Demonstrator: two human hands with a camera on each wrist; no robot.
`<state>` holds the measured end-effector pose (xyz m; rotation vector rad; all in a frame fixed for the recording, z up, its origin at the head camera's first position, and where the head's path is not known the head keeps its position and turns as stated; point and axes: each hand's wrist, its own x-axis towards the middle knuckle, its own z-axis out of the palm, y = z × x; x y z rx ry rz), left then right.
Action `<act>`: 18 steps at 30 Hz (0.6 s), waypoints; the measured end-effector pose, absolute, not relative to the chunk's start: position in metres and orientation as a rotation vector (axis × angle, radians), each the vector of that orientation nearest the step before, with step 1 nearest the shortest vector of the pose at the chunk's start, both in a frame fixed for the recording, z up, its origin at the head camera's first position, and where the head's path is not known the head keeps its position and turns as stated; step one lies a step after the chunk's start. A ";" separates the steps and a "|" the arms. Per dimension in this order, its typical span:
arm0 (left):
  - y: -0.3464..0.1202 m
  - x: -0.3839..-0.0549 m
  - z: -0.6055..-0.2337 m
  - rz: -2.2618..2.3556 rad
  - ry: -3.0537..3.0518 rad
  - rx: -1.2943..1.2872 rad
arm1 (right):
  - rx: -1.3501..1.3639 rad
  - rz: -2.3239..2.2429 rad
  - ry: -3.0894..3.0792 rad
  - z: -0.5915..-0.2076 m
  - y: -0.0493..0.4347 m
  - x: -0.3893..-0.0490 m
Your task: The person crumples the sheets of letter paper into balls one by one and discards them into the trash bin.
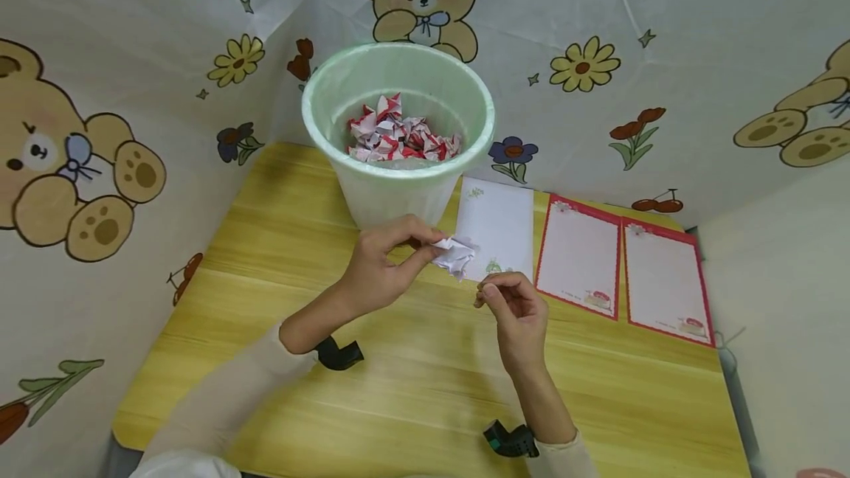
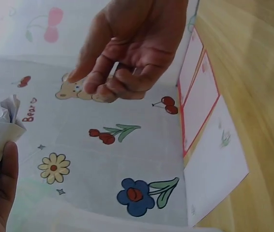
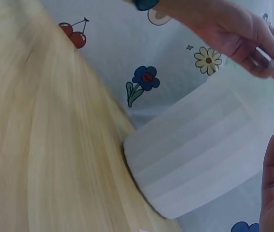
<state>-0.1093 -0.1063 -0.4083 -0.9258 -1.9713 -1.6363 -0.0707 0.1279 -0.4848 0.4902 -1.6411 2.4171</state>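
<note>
Between the thumb and fingertips of my left hand (image 1: 384,262) I pinch a crumpled white paper (image 1: 454,255), held in front of the green bucket (image 1: 405,190). Its creased folds show at the left edge of the left wrist view, where the paper (image 2: 4,128) sticks up above the thumb. My right hand (image 1: 518,308) hovers just to the right of the paper, fingers loosely bent with nothing in them. Inside the bucket lie several crumpled red-and-white paper balls (image 1: 398,135).
A flat white sheet (image 1: 498,220) with small green prints lies right of the bucket. Beyond it are two red-bordered sheets (image 1: 578,257), side by side on the wooden table (image 1: 412,397). A cloth (image 1: 531,6) printed with bears and flowers hangs around the table's back and sides.
</note>
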 end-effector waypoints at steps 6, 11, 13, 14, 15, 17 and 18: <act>-0.122 -0.122 -0.387 -1.575 -1.895 -0.884 | 0.401 2.352 -1.806 -0.474 0.133 -0.090; -0.129 -0.123 -0.382 -1.585 -1.878 -0.882 | 0.404 2.352 -1.795 -0.448 0.133 -0.124; -0.130 -0.122 -0.383 -1.590 -1.880 -0.885 | 0.396 2.378 -1.770 -0.435 0.132 -0.140; -0.130 -0.121 -0.383 -1.593 -1.881 -0.889 | 0.399 2.386 -1.759 -0.428 0.131 -0.148; -0.130 -0.121 -0.384 -1.595 -1.883 -0.891 | 0.400 2.397 -1.743 -0.420 0.130 -0.157; -0.130 -0.121 -0.385 -1.596 -1.884 -0.897 | 0.409 2.414 -1.721 -0.407 0.127 -0.173; -0.130 -0.120 -0.384 -1.595 -1.885 -0.897 | 0.412 2.415 -1.715 -0.401 0.125 -0.180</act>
